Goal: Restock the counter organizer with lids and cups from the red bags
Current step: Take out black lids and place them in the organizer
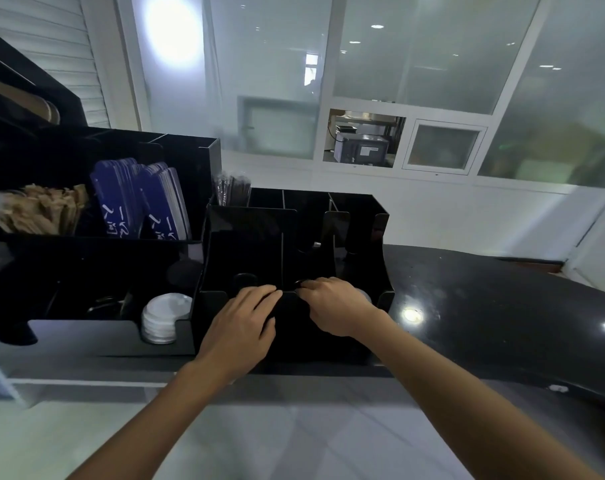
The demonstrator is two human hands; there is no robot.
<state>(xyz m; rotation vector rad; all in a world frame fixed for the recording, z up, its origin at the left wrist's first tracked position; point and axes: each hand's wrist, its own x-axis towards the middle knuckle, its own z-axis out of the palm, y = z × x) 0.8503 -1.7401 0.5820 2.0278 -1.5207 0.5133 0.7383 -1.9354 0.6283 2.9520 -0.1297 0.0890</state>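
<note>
Left hand [240, 322] and right hand [332, 304] both grasping front rim of black organizer [245, 251] on worktop [484, 292]; white lids [162, 317] stacked left.

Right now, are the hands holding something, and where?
Both hands, left hand and right hand, hold the black organizer by its front rim, fingers curled over the edge.

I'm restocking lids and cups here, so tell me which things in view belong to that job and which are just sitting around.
Part of the job:
black organizer, gripped at its front edge by the left hand and right hand
white lids, stacked in the neighbouring rack

Just sitting there:
blue packets
brown packets
wrapped straws
microwave behind the window
</note>
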